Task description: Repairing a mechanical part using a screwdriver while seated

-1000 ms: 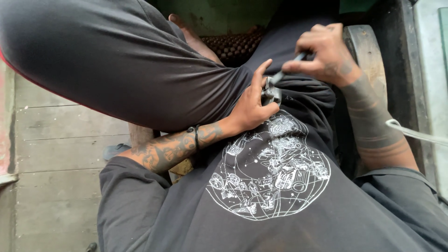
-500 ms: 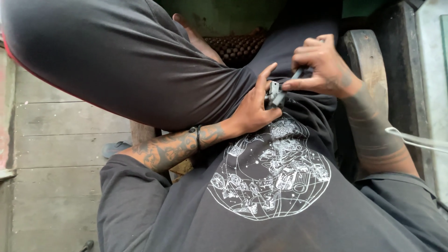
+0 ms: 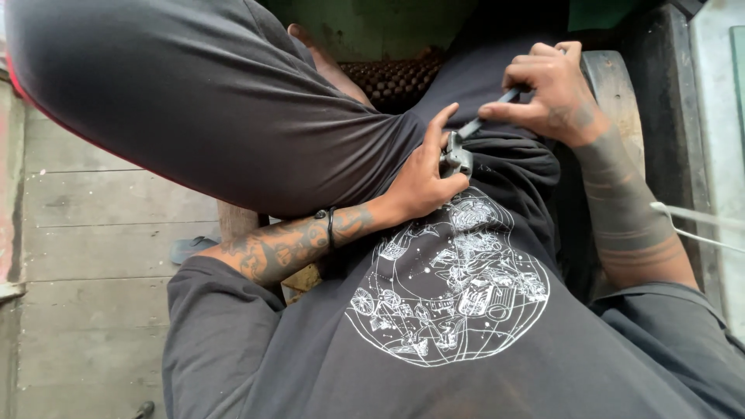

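Wooden floorboards (image 3: pixel 101 233) lie on the left. At the person's lap, the left hand (image 3: pixel 423 182) curls closed around a small metal part (image 3: pixel 456 159), while the right hand (image 3: pixel 547 89) pinches a thin tool (image 3: pixel 487 116) whose tip meets it. Fastening or prying seems underway; steady pressure comes next.

Right hand (image 3: pixel 547 93) has shifted since the first earlier picture: then it lay low, close against the left hand (image 3: pixel 423 182) at the small grey metal part (image 3: pixel 456 159); now it stands higher and further off, drawing the slim grey metal tool (image 3: pixel 487 115) out at a slant. Left thumb has straightened upward beside the part.
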